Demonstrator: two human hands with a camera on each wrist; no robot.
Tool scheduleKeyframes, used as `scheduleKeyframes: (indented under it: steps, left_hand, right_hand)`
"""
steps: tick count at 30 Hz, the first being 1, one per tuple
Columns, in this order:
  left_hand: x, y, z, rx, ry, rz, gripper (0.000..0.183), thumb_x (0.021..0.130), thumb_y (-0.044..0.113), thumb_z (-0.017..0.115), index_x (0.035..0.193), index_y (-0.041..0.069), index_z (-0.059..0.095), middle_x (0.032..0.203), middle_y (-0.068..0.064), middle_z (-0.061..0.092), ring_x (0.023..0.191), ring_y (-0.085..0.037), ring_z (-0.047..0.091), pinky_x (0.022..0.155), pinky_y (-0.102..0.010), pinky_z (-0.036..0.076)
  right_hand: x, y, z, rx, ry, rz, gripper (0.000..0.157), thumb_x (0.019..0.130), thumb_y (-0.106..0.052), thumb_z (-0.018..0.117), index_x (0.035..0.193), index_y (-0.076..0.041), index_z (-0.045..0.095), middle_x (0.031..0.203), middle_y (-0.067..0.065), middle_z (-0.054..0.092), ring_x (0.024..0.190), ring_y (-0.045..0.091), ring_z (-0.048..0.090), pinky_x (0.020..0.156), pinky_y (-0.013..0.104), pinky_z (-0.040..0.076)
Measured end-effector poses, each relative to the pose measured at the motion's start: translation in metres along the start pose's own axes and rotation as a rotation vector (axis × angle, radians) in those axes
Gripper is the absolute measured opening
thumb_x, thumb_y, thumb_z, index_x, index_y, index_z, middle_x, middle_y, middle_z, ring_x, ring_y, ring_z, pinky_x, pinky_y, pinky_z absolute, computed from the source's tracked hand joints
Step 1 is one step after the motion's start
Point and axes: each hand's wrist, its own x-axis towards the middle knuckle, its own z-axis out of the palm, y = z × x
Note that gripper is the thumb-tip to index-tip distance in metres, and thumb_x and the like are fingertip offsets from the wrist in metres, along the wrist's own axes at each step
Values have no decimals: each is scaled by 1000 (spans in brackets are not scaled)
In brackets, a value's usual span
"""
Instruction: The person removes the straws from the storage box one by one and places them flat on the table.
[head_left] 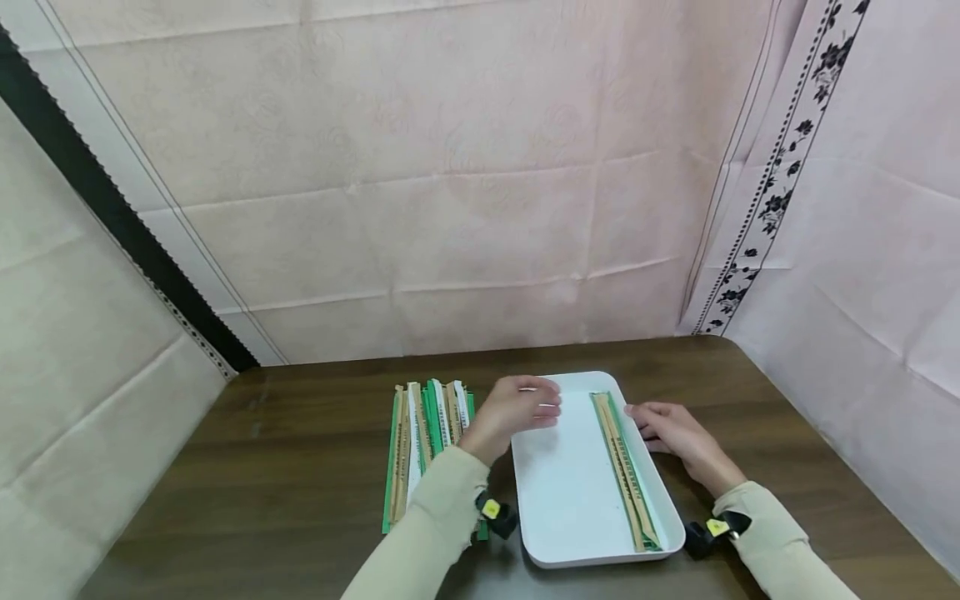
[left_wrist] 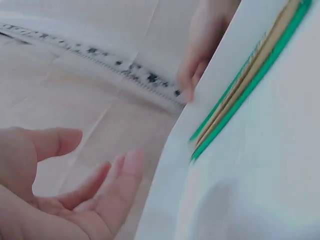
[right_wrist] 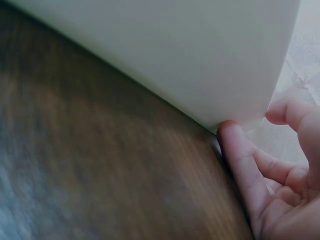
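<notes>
A white rectangular tray [head_left: 570, 508] lies on the table with long, narrow tan-and-green packets [head_left: 626, 475] along its right side. My left hand [head_left: 521, 412] hovers over the tray's left edge, fingers loosely bent and thumb apart; nothing is between them in the left wrist view. At the tray's right edge, my right hand [head_left: 678, 437] holds the rim. The right wrist view shows one finger [right_wrist: 237, 155] against the lower part of the tray's wall and the thumb by the rim. Print on the packets is too small to read.
Left of the tray stands a row of similar green, tan and white packets [head_left: 412, 433], partly hidden by my left arm. Brown wood-grain table [head_left: 285, 492] lies beneath. Pale cloth [head_left: 465, 208] hangs behind the table and at both sides.
</notes>
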Motion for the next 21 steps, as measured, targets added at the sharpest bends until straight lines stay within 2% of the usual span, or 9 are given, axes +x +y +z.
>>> scheduleKeyframes:
  steps: [4, 9, 12, 15, 17, 21]
  left_hand:
    - [11, 0, 29, -9, -7, -109, 33, 100, 27, 75, 125, 4, 69, 112, -9, 74, 100, -23, 74, 91, -35, 63]
    - [28, -6, 58, 78, 69, -188, 24, 97, 19, 78, 114, 5, 69, 101, -6, 72, 91, -22, 73, 88, -33, 62]
    - [36, -14, 72, 176, 119, -200, 15, 96, 15, 78, 101, 7, 68, 86, -6, 72, 76, -18, 73, 76, -28, 61]
    - [39, -22, 82, 239, 136, -190, 15, 94, 13, 80, 93, 6, 67, 73, -7, 72, 62, -15, 71, 63, -23, 57]
    - [40, -27, 88, 253, 141, -175, 17, 92, 10, 82, 92, 6, 66, 68, -7, 70, 55, -14, 68, 56, -20, 54]
    - [37, -31, 95, 270, 161, -124, 20, 88, 6, 85, 94, 6, 66, 64, -6, 68, 51, -13, 67, 51, -17, 51]
  right_hand:
    - [-1, 1, 0, -8, -7, -10, 64, 107, -45, 61, 140, 9, 58, 117, 14, 71, 98, 19, 68, 87, 34, 63]
    - [0, -1, -1, -23, -8, -19, 65, 108, -46, 59, 141, 9, 57, 120, 15, 70, 99, 19, 67, 89, 35, 63]
    - [0, -1, -1, -17, -4, -13, 64, 108, -45, 60, 141, 9, 57, 119, 15, 70, 99, 18, 67, 88, 34, 63]
    - [0, -1, 0, -3, -7, -15, 61, 108, -42, 60, 140, 10, 58, 117, 14, 71, 97, 17, 68, 86, 34, 63]
    - [0, 0, 0, 8, -6, -15, 60, 107, -40, 61, 140, 10, 59, 114, 13, 71, 96, 16, 68, 84, 33, 63]
    - [0, -1, 0, 14, 1, -18, 58, 107, -39, 61, 139, 10, 59, 113, 13, 71, 95, 16, 68, 83, 32, 63]
